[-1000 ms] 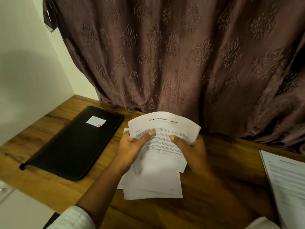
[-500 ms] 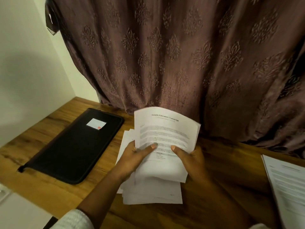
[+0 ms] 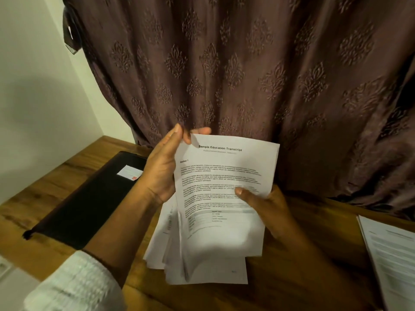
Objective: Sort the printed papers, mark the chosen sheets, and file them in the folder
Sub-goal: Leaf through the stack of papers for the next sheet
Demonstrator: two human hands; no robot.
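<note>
Out beyond our left hand (image 3: 164,169), the black folder (image 3: 89,205) is lying closed on the desk (image 3: 303,277), with a small white label (image 3: 129,175) on its cover near the back of that hand. Its long axis is running on a slant, from a near corner far out to the left up toward the left hand's knuckles, so the left hand is plainly the nearer one and the right is sitting well apart from it, across the papers. With the left hand we are curling round the left edge of the top sheet (image 3: 224,187), pinching its upper left corner between the fingertips. That sheet, headed "Sample Education Transcript", is standing tilted toward us between the two hands, its long axis pointing away from us. Beneath it a loose sheaf (image 3: 202,265) is fanning out toward us; whether its lower ends are touching the desk we cannot tell. Our right hand (image 3: 267,209) is gripping the sheaf from the right, thumb pressing on the printed face, fingers hidden behind. Well apart to the right of that hand, a second pile (image 3: 393,254) is lying flat. We are judging this to be sorting: any filing will be heading leftward, and the left hand would need freeing to open the folder first.
</note>
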